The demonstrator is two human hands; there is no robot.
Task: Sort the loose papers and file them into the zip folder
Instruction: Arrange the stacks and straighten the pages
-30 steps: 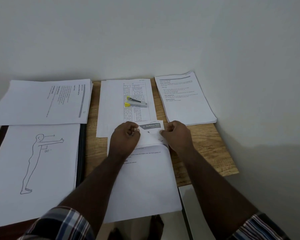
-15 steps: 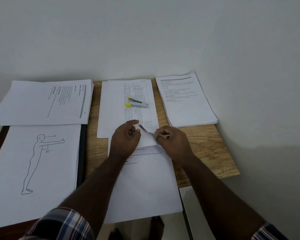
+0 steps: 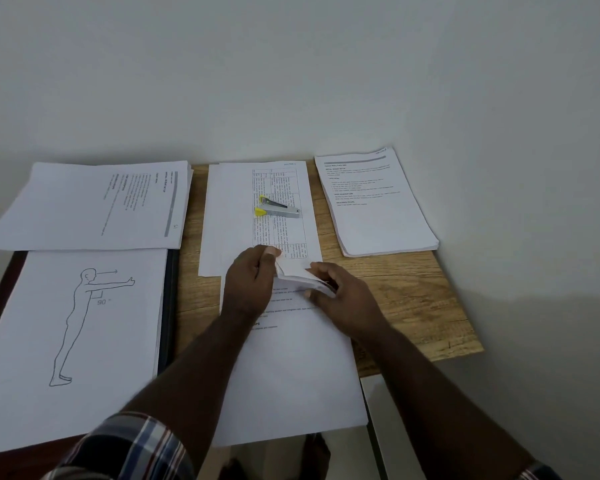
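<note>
Both hands work at the far end of the near centre sheaf [image 3: 291,368], which lies on the wooden table [image 3: 426,306] and overhangs its near edge. A second ago the top leaves were folded back flat, showing a grey banner heading; now they are bunched into a tight curl [image 3: 300,277] standing off the stack. The left hand [image 3: 250,285] pinches the curl's left edge between thumb and forefinger; the right hand [image 3: 347,296] has slid in from the right and grips the curled leaves, fingers wrapped round them. Judgement: the person is leafing through this sheaf to check what it is, so sorting continues and filing has not begun. Other piles unchanged: table-printed sheets [image 3: 257,216] just beyond the hands, with a yellow-ended stapler [image 3: 278,210] lying on them; a thick text stack [image 3: 378,206] at far right by the wall; a sideways-turned stack [image 3: 90,206] at far left; below it, sheets topped by a standing-figure drawing [image 3: 77,323]. Containers: the only candidate for the zip folder is a dark edge [image 3: 168,306] showing along the right side of the figure-drawing pile, which rests on it. No zip is visible; whether it is open, or holds anything, cannot be told. None of the piles appears filed.
</note>
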